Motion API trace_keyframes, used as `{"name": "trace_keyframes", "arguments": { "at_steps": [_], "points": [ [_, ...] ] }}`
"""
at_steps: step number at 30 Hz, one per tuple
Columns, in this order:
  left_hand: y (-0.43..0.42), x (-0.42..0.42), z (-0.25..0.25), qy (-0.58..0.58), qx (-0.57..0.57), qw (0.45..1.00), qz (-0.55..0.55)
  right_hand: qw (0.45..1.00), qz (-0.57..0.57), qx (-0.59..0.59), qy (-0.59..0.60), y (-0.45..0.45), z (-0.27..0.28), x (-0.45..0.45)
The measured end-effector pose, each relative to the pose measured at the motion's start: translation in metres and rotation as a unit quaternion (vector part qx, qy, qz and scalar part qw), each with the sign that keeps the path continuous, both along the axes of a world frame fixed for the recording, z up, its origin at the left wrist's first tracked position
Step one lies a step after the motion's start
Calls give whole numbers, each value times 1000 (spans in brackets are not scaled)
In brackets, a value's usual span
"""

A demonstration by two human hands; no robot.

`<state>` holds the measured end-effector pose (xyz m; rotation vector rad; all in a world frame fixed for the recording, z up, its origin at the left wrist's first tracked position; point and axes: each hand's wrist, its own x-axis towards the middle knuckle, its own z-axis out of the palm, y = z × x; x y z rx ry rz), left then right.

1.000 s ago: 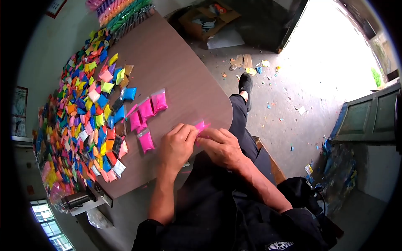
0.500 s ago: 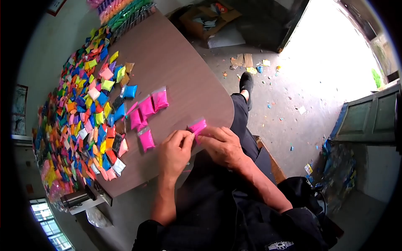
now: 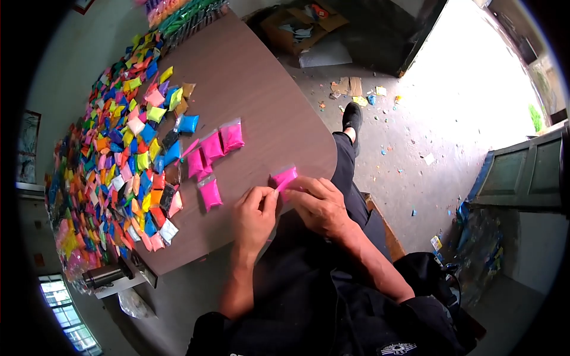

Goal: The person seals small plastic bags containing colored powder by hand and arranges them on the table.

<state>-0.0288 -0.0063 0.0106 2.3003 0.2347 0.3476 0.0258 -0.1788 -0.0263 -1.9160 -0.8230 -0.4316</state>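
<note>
A small clear-topped packet of bright pink material (image 3: 282,174) is at the table's near edge, between my two hands. My left hand (image 3: 255,215) is closed, its thumb and forefinger pinching the packet's lower left side. From the right, my right hand (image 3: 322,207) is closed on it too, its fingers bent over the packet and hiding part of it. A lighter pink strip crosses the packet; I cannot tell whether it is a fold or a separate piece. Left of my hands lie several similar pink packets (image 3: 212,146), with a single one (image 3: 209,193) nearest my left hand.
A large heap of multicoloured packets (image 3: 127,160) covers the left side of the brown table (image 3: 267,107). Bundled colourful bags (image 3: 184,18) stand at its far end. A cardboard box (image 3: 303,26) and scattered scraps (image 3: 350,87) are on the floor beyond.
The view has shifted slightly, so the table sits a little further right and down. My hands stay at the pink packet, and the lighter pink strip shows more plainly.
</note>
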Motion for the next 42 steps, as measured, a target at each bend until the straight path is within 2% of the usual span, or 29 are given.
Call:
{"name": "trace_keyframes", "arguments": {
  "at_steps": [6, 9, 11, 13, 16, 18, 20, 26, 32, 34, 38, 42],
  "points": [
    [15, 11, -13, -23, 63, 997, 45, 1000, -1, -14, -2, 1, 4, -1],
    [18, 7, -15, -25, -75, 993, 90, 999, -26, 24, 12, 2, 7, 0],
    [15, 2, -10, -34, -86, 992, 90, 997, -49, 57, 24, 2, 10, -3],
    [12, -2, -4, -36, -95, 991, 91, 969, -72, 151, 180, 1, 13, -7],
    [-8, -1, 7, -44, -92, 993, 61, 952, -134, 168, 219, 0, 6, -12],
    [-19, 3, 1, -60, -94, 993, 34, 950, -156, 155, 221, -6, 6, -13],
    [-30, 6, -3, -36, -120, 992, 21, 962, -161, 73, 209, -13, 7, -13],
    [-48, 12, -9, -39, -61, 997, -28, 964, -191, 41, 183, -17, 7, -13],
    [-39, 19, -14, -26, -21, 997, -63, 944, -191, 73, 260, -19, -2, -15],
    [-37, 22, -11, -3, -47, 998, -39, 944, -182, 100, 255, -19, -5, -15],
    [-29, 26, -16, -31, 20, 999, -21, 943, -159, 165, 240, -15, -15, -18],
    [-35, 21, 2, -26, -29, 999, 2, 934, -163, 172, 266, -15, -18, -22]
  ]
}}
